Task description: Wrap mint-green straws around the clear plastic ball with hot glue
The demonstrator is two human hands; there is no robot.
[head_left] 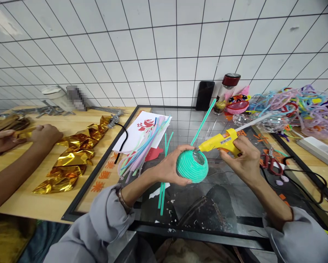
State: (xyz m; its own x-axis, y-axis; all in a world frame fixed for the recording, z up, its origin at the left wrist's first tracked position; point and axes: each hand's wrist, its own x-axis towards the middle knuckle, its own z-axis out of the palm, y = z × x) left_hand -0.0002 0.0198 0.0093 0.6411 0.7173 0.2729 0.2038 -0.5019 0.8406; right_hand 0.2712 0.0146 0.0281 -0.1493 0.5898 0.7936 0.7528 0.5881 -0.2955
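Observation:
My left hand [170, 166] grips a round ball [191, 166] wound in teal pipe cleaner, with a clear patch showing at its upper right. A loose teal pipe cleaner end [204, 118] rises from the ball toward the back. My right hand [242, 157] holds a yellow glue gun [221, 141] with a white glue stick out the back. The gun's nozzle points left and touches the ball's clear patch.
A bundle of pastel pipe cleaners [143, 148] lies left of the ball on the glass-topped table [180, 120]. Red scissors [270, 162] and a black cord lie at right, a heap of coloured pipe cleaners [303, 104] behind. Another person's hands [45, 135] work gold foil [76, 155] at left.

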